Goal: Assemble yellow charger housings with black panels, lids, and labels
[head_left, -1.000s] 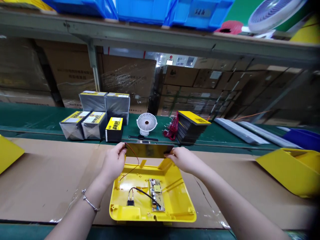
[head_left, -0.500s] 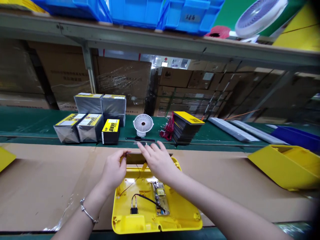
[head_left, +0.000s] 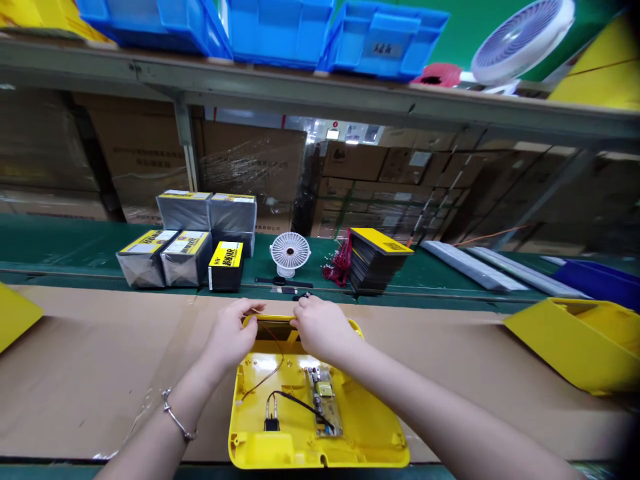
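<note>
Both hands [head_left: 231, 335] [head_left: 325, 331] curl fingers [head_left: 251, 327] [head_left: 300, 319] at a glossy yellow plastic shell's [head_left: 373, 420] rim [head_left: 275, 318], grip unclear.

Open housing [head_left: 365, 413] at lower centre, glossy yellow; circuit board [head_left: 324, 403] inside, tan with a yellow block; bins [head_left: 387, 41] along the top, bright blue; desk fan [head_left: 290, 253] at centre, white; bench [head_left: 100, 240], dark green; cardboard sheet [head_left: 115, 360], brown.

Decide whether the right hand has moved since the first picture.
Yes: the right hand has moved left. Its fingertips were well to the right of the small white fan; now they are nearly in line below it.
</note>
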{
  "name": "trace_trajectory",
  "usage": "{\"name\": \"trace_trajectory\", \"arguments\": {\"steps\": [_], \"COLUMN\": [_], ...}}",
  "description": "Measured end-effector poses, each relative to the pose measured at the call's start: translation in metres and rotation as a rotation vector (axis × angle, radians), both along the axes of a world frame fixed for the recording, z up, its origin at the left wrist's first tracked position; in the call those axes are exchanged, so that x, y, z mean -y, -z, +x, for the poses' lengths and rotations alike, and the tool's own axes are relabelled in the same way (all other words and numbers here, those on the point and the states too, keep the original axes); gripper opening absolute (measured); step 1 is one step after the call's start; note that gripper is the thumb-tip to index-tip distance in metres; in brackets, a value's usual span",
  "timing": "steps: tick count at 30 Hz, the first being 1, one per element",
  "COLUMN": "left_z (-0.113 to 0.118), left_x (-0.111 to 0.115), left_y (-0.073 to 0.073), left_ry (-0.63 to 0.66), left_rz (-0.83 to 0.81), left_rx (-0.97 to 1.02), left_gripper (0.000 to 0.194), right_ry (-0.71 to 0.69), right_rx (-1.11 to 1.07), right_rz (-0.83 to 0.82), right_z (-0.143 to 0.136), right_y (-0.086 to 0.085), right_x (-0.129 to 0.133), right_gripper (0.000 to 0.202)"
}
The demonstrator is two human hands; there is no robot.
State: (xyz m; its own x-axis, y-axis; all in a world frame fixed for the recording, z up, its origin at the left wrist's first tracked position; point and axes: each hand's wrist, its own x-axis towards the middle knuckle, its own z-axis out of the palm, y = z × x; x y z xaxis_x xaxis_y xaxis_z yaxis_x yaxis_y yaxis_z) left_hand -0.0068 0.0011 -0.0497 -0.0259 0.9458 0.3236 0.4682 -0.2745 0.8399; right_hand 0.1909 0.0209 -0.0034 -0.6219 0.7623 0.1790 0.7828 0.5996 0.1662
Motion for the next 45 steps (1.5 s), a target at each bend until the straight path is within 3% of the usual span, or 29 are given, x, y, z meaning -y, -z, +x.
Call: {"name": "trace_trajectory", "arguments": {"steps": [3, 7, 10, 15, 20, 23, 26, 29, 32, 35, 37, 41, 43, 45], "left_z": [-0.007, -0.021, -0.029, -0.03, -0.023, -0.019, -0.015, -0.012, -0.01, -0.012, -0.017, -0.03, -0.037, -0.04], "left_x": [-0.005, -0.013, -0.019, -0.031, -0.045, -0.049, -0.047, -0.038, -0.018, 0.011, 0.03, 0.059, 0.066, 0.069], "left_y": [-0.007, -0.017, -0.027, -0.045, -0.047, -0.036, -0.024, -0.024, -0.043, -0.068, -0.073, -0.05, -0.037, -0.033], "left_ry": [0.017, 0.158, 0.253, 0.353, 0.342, 0.323, 0.288, 0.256, 0.218, 0.165, 0.144, 0.242, 0.306, 0.357], "left_rz": [-0.129, -0.287, -0.343, -0.452, -0.518, -0.493, -0.461, -0.419, -0.32, -0.162, -0.021, 0.239, 0.149, -0.032], "left_rx": [-0.057, -0.169, -0.266, -0.452, -0.592, -0.584, -0.539, -0.489, -0.447, -0.416, -0.43, -0.521, -0.52, -0.484], "left_gripper": [0.026, 0.033, 0.025, 0.02, 0.019, 0.019, 0.02, 0.019, 0.009, 0.019, 0.023, 0.033, 0.049, 0.062], "right_ry": [-0.031, 0.025, 0.03, -0.156, -0.226, -0.192, -0.128, -0.001, 0.074, -0.037, -0.187, -0.398, -0.398, -0.336], "right_rx": [-0.001, 0.01, 0.016, 0.008, -0.015, -0.069, -0.228, -0.282, -0.247, -0.332, -0.381, -0.375, -0.421, -0.495], "right_rz": [-0.01, -0.105, -0.186, -0.268, -0.347, -0.343, -0.198, -0.011, 0.04, 0.239, 0.367, 0.305, 0.178, 0.0], "right_z": [-0.009, -0.029, -0.046, -0.057, -0.027, 0.004, 0.034, 0.059, 0.075, 0.083, 0.087, 0.091, 0.091, 0.089], "right_y": [-0.004, -0.001, 0.007, 0.011, -0.002, -0.01, -0.008, 0.002, 0.004, -0.007, -0.013, -0.006, 0.002, 0.004], "right_x": [0.01, 0.017, 0.015, 0.014, 0.016, 0.014, 0.011, 0.009, 0.013, 0.025, 0.037, 0.059, 0.064, 0.063], "right_gripper": [0.03, 0.044, 0.037, 0.022, 0.031, 0.027, 0.028, 0.026, 0.016, 0.013, 0.012, 0.019, 0.015, 0.007]}}
